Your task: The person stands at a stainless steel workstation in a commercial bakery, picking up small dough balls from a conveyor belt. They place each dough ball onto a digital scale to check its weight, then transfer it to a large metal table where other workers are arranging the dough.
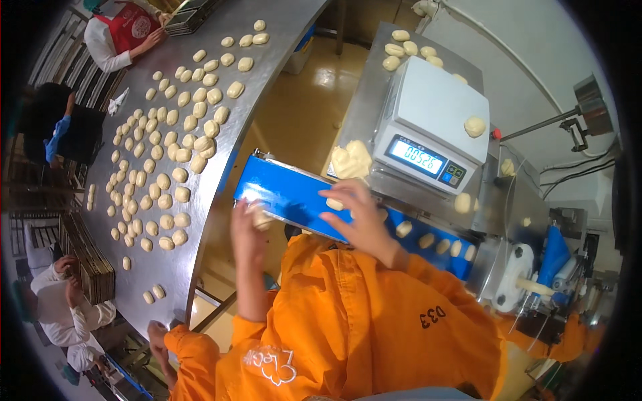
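A blue conveyor belt [287, 190] runs across in front of me, with several pale dough pieces [403, 229] spaced along its right part. My right hand [364, 224] is over the belt, thumb and forefinger closing around a small dough piece [335, 204]. At the belt's left end, my left hand [247, 234] is blurred by motion, fingers curled on a dough piece [262, 218]. Beyond the belt stands a white digital scale [428, 120] with a dough ball [475, 126] on its top. A soft dough lump [351, 159] lies beside the scale's left front corner.
To the left, a large steel table [221, 150] carries many dough pieces. Co-workers, one in a red apron [132, 28], stand along its far side; another person's hand [158, 334] is near its front corner. A dough machine [511, 277] stands at the belt's right end.
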A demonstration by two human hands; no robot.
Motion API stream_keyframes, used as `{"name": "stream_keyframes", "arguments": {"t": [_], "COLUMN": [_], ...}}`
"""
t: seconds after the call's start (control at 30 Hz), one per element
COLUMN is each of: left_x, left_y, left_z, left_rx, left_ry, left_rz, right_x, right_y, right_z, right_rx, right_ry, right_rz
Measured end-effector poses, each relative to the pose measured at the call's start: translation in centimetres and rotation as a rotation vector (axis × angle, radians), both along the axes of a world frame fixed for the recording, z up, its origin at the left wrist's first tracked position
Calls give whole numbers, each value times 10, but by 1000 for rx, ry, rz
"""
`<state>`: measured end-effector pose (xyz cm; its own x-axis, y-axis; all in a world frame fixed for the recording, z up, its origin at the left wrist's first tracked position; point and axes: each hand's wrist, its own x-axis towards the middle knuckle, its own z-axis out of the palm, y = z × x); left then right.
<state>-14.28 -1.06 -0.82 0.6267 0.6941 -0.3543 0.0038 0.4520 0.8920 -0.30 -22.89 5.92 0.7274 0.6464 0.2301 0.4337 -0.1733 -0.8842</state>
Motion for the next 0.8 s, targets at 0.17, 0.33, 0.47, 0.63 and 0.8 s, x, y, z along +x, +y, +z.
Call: {"name": "stream_keyframes", "arguments": {"t": [0.17, 0.33, 0.47, 0.63, 0.8], "left_x": [-204, -233, -128, 21, 81], "left_y": [173, 216, 193, 53, -66], "left_z": [-55, -62, -63, -3, 60], "left_rx": [914, 1220, 1527, 811, 389], "left_ry": [585, 1613, 1004, 276, -465], "left_rz": [429, 304, 361, 12, -550], "right_x": [101, 185, 220, 197, 77], "right_y": [-114, -156, -188, -177, -41], "right_z": [49, 83, 84, 97, 69], "right_rx": [-450, -669, -681, -6, -117], "right_ry": [-716, -718, -543, 73, 54], "right_rz": [-506, -221, -260, -513, -29]}}
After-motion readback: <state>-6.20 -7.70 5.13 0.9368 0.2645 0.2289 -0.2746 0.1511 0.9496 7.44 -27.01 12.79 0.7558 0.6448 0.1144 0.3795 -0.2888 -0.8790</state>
